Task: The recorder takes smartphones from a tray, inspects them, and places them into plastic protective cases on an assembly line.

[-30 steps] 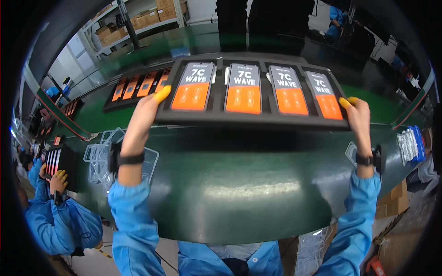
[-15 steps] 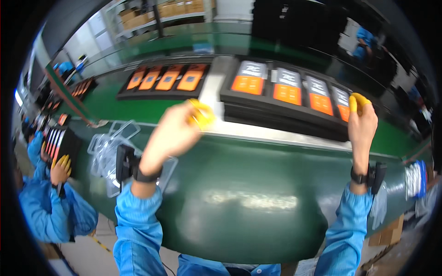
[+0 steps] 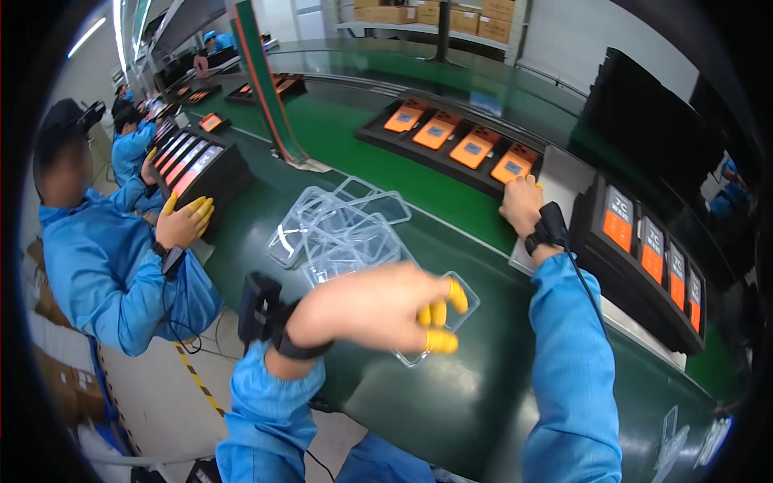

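My left hand (image 3: 374, 310), with yellow finger cots, hovers over the green work table, its fingers bent and apart with nothing visible between them. Under its fingertips lies a clear plastic cover (image 3: 463, 314). A loose heap of similar clear covers (image 3: 346, 229) lies just beyond. At the right end of a black tray (image 3: 378, 133), my right hand (image 3: 523, 203) has its fingers curled onto the corner; they are partly hidden. In that tray sit several orange devices (image 3: 473, 148) with small dark screens. To the right, a stack of black trays (image 3: 592, 233) carries several grey-and-orange packs (image 3: 652, 249).
On the left, a co-worker in blue (image 3: 121, 258) handles a tilted black tray (image 3: 221, 173) of packs. A green post (image 3: 270, 88) rises from the table's far edge. Dark monitors (image 3: 636, 121) stand at the back right. Clear bags (image 3: 672, 443) lie at the lower right.
The view has swung left. My right hand has left the stacked trays and now touches the tray of orange devices. My left hand has come back over the table beside the clear covers.
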Action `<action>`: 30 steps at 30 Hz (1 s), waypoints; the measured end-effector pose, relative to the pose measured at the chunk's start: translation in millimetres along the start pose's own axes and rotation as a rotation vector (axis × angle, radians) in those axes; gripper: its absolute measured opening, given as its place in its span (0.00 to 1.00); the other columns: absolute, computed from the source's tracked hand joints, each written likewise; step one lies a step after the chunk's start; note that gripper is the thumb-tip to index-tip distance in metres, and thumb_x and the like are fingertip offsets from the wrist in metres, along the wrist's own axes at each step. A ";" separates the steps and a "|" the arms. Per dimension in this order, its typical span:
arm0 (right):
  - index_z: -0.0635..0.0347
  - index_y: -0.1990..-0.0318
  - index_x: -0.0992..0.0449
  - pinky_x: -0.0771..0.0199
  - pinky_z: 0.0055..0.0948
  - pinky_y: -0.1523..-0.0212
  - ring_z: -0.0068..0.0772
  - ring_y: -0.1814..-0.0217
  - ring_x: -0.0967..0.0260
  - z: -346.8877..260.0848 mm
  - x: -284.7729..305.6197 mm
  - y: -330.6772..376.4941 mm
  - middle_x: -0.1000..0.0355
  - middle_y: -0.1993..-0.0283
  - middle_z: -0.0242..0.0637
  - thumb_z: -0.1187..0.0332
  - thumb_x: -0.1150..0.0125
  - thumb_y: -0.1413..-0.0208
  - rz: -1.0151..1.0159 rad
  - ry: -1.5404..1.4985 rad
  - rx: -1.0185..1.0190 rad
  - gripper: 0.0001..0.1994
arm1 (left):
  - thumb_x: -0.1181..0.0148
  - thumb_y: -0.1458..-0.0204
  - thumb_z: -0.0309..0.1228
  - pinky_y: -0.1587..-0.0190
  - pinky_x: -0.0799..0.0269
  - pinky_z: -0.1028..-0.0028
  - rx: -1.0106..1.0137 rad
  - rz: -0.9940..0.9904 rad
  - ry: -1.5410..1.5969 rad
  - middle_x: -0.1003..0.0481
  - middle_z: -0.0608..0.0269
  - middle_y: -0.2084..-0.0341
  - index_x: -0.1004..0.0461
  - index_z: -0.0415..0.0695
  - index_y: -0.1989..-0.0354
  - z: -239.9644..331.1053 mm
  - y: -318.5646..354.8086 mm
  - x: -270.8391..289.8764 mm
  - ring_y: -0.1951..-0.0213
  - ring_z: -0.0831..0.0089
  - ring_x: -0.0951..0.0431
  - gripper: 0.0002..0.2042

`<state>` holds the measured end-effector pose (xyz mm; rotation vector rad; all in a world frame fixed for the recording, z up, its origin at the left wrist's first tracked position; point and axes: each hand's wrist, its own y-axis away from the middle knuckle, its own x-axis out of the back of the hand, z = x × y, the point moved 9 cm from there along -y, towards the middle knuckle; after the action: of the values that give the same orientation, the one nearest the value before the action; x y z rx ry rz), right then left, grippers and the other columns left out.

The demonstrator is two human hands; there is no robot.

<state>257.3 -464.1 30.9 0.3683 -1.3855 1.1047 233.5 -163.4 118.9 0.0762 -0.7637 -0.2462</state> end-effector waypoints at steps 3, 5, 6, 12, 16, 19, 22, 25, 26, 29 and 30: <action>0.60 0.69 0.16 0.27 0.39 0.50 0.41 0.49 0.29 -1.2 0.1 -3.3 0.22 0.59 0.42 0.63 0.26 0.64 -0.068 0.030 -0.009 0.14 | 0.39 0.48 0.28 0.65 0.25 0.72 -0.093 0.382 0.245 0.18 0.58 0.71 0.22 0.35 0.55 -55.4 -27.9 62.1 0.69 0.72 0.19 0.14; 0.61 0.69 0.17 0.26 0.39 0.52 0.41 0.50 0.29 -28.9 35.9 -3.2 0.23 0.59 0.43 0.62 0.26 0.67 0.068 -0.047 0.071 0.15 | 0.45 0.47 0.28 0.69 0.29 0.75 0.179 0.611 0.528 0.21 0.61 0.72 0.22 0.34 0.58 -115.5 -56.9 98.0 0.72 0.73 0.24 0.12; 0.62 0.71 0.17 0.24 0.40 0.54 0.43 0.51 0.29 -49.8 54.1 -4.9 0.24 0.61 0.43 0.63 0.26 0.68 0.118 -0.123 0.092 0.15 | 0.48 0.44 0.33 0.64 0.29 0.71 0.303 0.754 0.627 0.21 0.58 0.68 0.23 0.34 0.55 -169.2 -66.3 108.9 0.66 0.72 0.24 0.15; 0.69 0.73 0.21 0.25 0.43 0.60 0.50 0.56 0.30 -105.9 124.9 33.1 0.28 0.64 0.49 0.67 0.29 0.65 0.218 -0.336 0.177 0.13 | 0.67 0.34 0.45 0.38 0.41 0.42 0.205 0.964 1.589 0.32 0.54 0.38 0.37 0.49 0.35 -230.6 -140.3 85.1 0.36 0.58 0.34 0.24; 0.67 0.76 0.22 0.28 0.42 0.60 0.48 0.57 0.33 -118.5 153.8 70.3 0.31 0.65 0.46 0.71 0.31 0.68 0.291 -0.395 0.283 0.10 | 0.57 0.35 0.37 0.53 0.20 0.56 0.158 1.344 1.760 0.27 0.48 0.49 0.32 0.37 0.44 -244.3 -133.8 79.9 0.54 0.57 0.20 0.19; 0.67 0.75 0.22 0.30 0.40 0.58 0.47 0.56 0.34 -108.9 175.6 90.5 0.32 0.64 0.45 0.72 0.33 0.70 0.358 -0.387 0.333 0.10 | 0.59 0.35 0.36 0.49 0.22 0.54 0.070 1.376 1.739 0.25 0.52 0.51 0.31 0.38 0.45 -223.7 -129.5 78.2 0.52 0.57 0.21 0.18; 0.67 0.73 0.23 0.31 0.40 0.59 0.47 0.56 0.35 -88.4 194.6 113.3 0.33 0.64 0.44 0.73 0.33 0.69 0.387 -0.404 0.310 0.11 | 0.61 0.35 0.36 0.46 0.24 0.53 -0.083 1.203 1.767 0.25 0.51 0.48 0.30 0.40 0.45 -168.0 -134.0 69.7 0.49 0.55 0.22 0.18; 0.64 0.75 0.23 0.32 0.37 0.59 0.43 0.56 0.35 -80.7 233.5 158.9 0.33 0.62 0.43 0.71 0.35 0.68 0.475 -0.362 0.329 0.09 | 0.56 0.38 0.36 0.39 0.32 0.56 -0.303 1.061 1.792 0.27 0.52 0.45 0.31 0.41 0.42 -116.3 -117.8 64.0 0.44 0.55 0.26 0.20; 0.65 0.75 0.23 0.33 0.38 0.58 0.45 0.55 0.35 -75.4 244.3 176.8 0.33 0.61 0.44 0.72 0.35 0.67 0.524 -0.352 0.318 0.08 | 0.55 0.39 0.36 0.38 0.33 0.56 -0.370 1.043 1.765 0.27 0.52 0.44 0.32 0.41 0.41 -98.2 -110.2 58.2 0.43 0.55 0.27 0.20; 0.66 0.74 0.24 0.33 0.39 0.57 0.46 0.54 0.34 -58.9 280.7 232.1 0.33 0.60 0.45 0.73 0.35 0.65 0.540 -0.377 0.284 0.08 | 0.49 0.42 0.37 0.37 0.35 0.57 -0.530 0.906 1.737 0.28 0.54 0.43 0.32 0.42 0.41 -56.2 -85.9 39.2 0.42 0.57 0.28 0.22; 0.67 0.71 0.24 0.34 0.40 0.57 0.47 0.54 0.35 -49.6 286.0 248.0 0.32 0.61 0.45 0.72 0.35 0.62 0.528 -0.390 0.257 0.09 | 0.49 0.42 0.39 0.38 0.34 0.57 -0.488 0.851 1.756 0.27 0.55 0.44 0.32 0.42 0.41 -49.4 -83.7 25.1 0.43 0.58 0.27 0.23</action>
<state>38.6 -190.1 182.1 0.4304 -1.7448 1.7219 269.0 -251.8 87.0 -0.4540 1.0455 0.4601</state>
